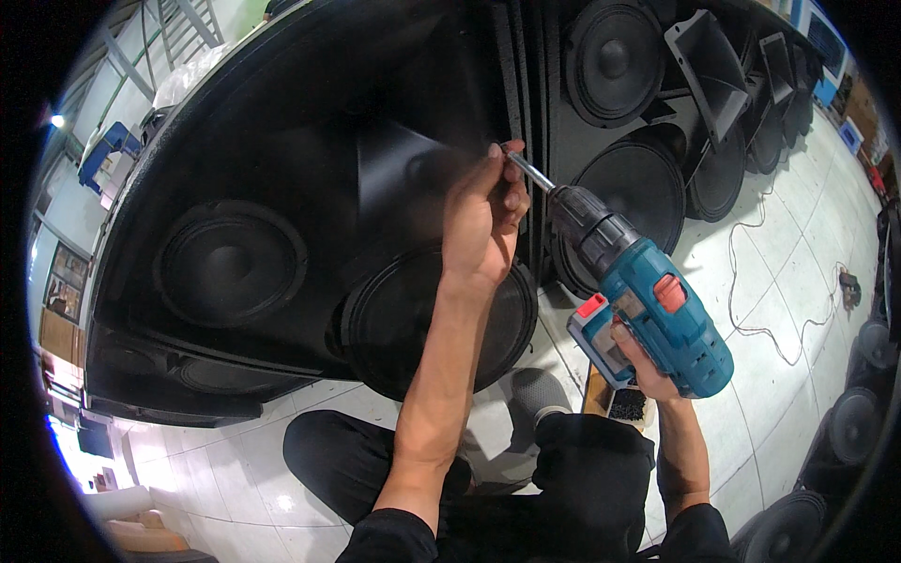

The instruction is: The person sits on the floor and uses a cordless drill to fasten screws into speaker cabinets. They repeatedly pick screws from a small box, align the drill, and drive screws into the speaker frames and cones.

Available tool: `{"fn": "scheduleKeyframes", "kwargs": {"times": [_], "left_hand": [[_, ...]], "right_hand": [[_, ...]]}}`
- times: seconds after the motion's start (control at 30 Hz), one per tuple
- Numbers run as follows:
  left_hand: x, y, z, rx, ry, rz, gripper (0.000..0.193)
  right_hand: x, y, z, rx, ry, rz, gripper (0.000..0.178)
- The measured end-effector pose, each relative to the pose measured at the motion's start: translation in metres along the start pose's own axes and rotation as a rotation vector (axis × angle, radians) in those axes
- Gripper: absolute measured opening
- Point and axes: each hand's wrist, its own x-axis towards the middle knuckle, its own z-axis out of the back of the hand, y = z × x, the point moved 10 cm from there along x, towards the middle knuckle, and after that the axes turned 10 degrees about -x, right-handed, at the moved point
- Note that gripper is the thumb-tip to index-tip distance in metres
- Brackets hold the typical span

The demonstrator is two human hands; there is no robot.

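Note:
My right hand [643, 364] is wrapped round the handle of a teal and black cordless drill [671, 314], which points up and to the left. A long silver bit [532, 172] sticks out of its black chuck [593, 225]. At the bit's tip, the fingers of my left hand [481, 220] are pinched together; whatever small piece they hold is hidden. Behind that hand stands a large black speaker cabinet [319, 122]. It carries a smooth black horn [399, 178], a round speaker driver [230, 265] at the left and a larger driver [394, 324] below.
Close to my right knee, a small box of black screws [627, 405] sits on the tiled floor [760, 413]. More speakers [615, 58] and an open horn [709, 75] stand at the right. A thin cable [741, 281] trails over the tiles. Further drivers [854, 427] line the right edge.

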Motion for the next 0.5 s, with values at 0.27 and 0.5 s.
{"fn": "scheduleKeyframes", "kwargs": {"times": [0.27, 0.5], "left_hand": [[0.004, -0.002, 0.008, -0.065, -0.033, 0.008, 0.031], [0.0, 0.0, 0.013, -0.008, -0.06, 0.009, 0.028]], "right_hand": [[0.014, 0.014, 0.0, -0.113, -0.001, 0.0, 0.027], [0.021, 0.026, -0.001, -0.056, 0.003, 0.011, 0.026]]}}
